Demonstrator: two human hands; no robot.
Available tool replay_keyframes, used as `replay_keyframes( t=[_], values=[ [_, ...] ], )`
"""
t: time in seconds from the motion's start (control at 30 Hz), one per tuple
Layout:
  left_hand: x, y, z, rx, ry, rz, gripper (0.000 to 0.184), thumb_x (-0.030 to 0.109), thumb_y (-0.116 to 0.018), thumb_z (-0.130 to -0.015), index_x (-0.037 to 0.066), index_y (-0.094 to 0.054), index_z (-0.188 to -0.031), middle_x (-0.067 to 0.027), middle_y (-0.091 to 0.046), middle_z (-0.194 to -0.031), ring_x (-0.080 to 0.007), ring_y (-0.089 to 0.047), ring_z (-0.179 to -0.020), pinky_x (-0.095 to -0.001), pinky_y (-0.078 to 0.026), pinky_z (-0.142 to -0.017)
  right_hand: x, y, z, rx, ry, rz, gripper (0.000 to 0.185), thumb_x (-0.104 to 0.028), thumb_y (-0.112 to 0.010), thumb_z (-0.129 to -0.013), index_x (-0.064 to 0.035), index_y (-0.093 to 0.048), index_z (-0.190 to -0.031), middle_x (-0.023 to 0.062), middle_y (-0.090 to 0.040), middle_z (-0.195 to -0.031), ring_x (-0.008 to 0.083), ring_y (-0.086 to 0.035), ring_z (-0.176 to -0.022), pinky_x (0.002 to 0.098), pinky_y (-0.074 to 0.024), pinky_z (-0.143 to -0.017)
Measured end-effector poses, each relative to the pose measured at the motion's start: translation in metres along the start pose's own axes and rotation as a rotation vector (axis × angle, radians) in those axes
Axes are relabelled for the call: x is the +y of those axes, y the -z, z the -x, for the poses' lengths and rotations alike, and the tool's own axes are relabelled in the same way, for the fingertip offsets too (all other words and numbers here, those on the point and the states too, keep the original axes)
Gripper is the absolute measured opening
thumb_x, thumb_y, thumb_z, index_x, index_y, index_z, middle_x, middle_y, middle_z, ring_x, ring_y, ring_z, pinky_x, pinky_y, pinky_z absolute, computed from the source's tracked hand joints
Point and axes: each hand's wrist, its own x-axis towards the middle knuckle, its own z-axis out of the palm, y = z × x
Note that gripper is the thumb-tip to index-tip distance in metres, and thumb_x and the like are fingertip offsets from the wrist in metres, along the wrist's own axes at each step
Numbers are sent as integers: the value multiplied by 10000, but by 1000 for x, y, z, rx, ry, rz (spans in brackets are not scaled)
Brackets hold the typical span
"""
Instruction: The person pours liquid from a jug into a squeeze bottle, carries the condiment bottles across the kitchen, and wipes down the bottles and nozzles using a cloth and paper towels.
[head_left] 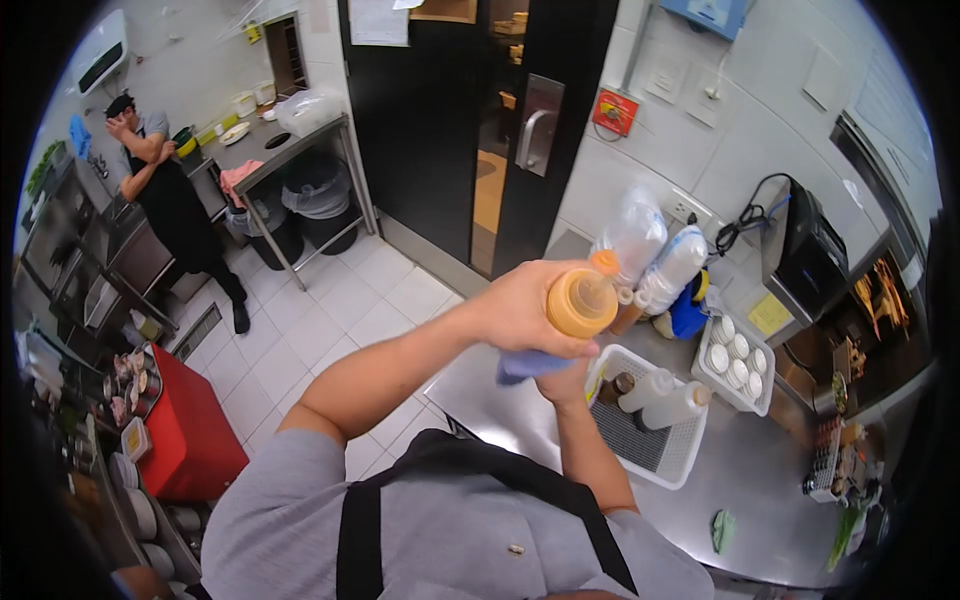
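A squeeze bottle with an orange cap (580,303) is raised in front of my chest, its tip toward the camera. My left hand (515,302) is wrapped round its upper part. Just below, my right hand (565,383) is closed by the bottle's lower part, with a purple-blue cloth (525,366) against it. The bottle's body is mostly hidden by the hands and cap. Beneath them, on the steel counter, a white basket (682,470) holds several bottles, among them a clear squeeze bottle (668,408) and a small dark bottle (616,388).
A white crate (757,400) with white-topped containers stands at the counter's back, beside sleeves of plastic cups (675,262). A green cloth (722,530) lies on the steel counter (765,495). Another person (165,200) stands far left. A red cabinet (195,435) is at my left.
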Motion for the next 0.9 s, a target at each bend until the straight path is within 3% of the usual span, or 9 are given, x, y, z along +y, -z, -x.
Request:
replay_keyframes(
  t=[0.17, 0.3, 0.37, 0.43, 0.5, 0.57, 0.63, 0.83, 0.9],
  values=[
    [0, 42, -8, -684, -36, 509, 551, 246, -949, -669, 4, -650, -1064, -86, -702, -1022, -204, -684, -959, -349, -529, -885, -15, 5, -19, -740, -277, -513, 683, -139, -924, -685, -70, -610, -1288, 68, -675, -1218, 206, -657, -1122, 362, -526, -986],
    [0, 55, 4, -768, -20, 410, 716, 315, -959, -661, -43, -625, -1183, -106, -718, -1013, -214, -685, -974, -364, -524, -909, 8, -12, 2, -759, -386, -686, 735, -162, -939, -686, -74, -585, -1324, 66, -644, -1254, 206, -638, -1142, 356, -526, -989],
    [6, 58, 19, -678, 3, 382, 769, 270, -941, -696, -38, -576, -1298, -92, -707, -1084, -181, -665, -1032, -346, -512, -934, 15, -23, -3, -776, -250, -631, 721, -173, -935, -698, -73, -584, -1320, 72, -646, -1244, 206, -638, -1138, 356, -524, -986],
    [20, 52, 36, -69, 35, 240, 726, 211, -896, -726, 0, -561, -1335, -84, -668, -1152, -201, -657, -1081, -347, -503, -978, 6, -15, -12, -563, -357, -440, 684, -160, -909, -717, -65, -587, -1312, 78, -657, -1226, 209, -650, -1114, 366, -526, -980],
    [19, 39, 45, 148, 39, 61, 730, 202, -897, -727, 37, -546, -1346, -89, -648, -1172, -210, -646, -1096, -346, -505, -968, -3, -30, -27, -466, -256, -173, 642, -158, -880, -736, -40, -585, -1295, 76, -663, -1206, 215, -660, -1073, 365, -535, -941],
    [17, 15, 51, 792, 1, -224, 601, 141, -861, -785, 78, -554, -1298, -40, -637, -1065, -128, -614, -1027, -305, -503, -911, 5, -49, -24, -341, -135, 57, 619, -162, -857, -752, -14, -576, -1285, 78, -667, -1194, 213, -661, -1049, 356, -536, -912],
    [5, 9, 52, 1000, -87, -260, 506, 149, -851, -796, 85, -569, -1211, -46, -616, -1010, -132, -621, -974, -303, -508, -877, 0, -71, -11, -317, -115, 37, 608, -188, -841, -784, -2, -565, -1292, 92, -658, -1207, 221, -655, -1053, 365, -529, -901],
    [27, 27, 86, 949, -174, -241, 409, 154, -843, -781, 88, -594, -1099, -61, -657, -935, -182, -665, -890, -314, -525, -826, 23, -93, 16, -231, -24, 19, 607, -202, -820, -820, 20, -540, -1310, 123, -630, -1248, 218, -625, -1105, 385, -505, -935],
    [33, 44, 95, 596, -243, -360, 373, 159, -857, -762, 85, -633, -1051, -49, -677, -914, -170, -677, -861, -307, -530, -790, 28, -87, 18, -311, 35, -23, 625, -198, -821, -820, 22, -528, -1325, 123, -622, -1263, 214, -621, -1114, 383, -504, -943]
  ],
)
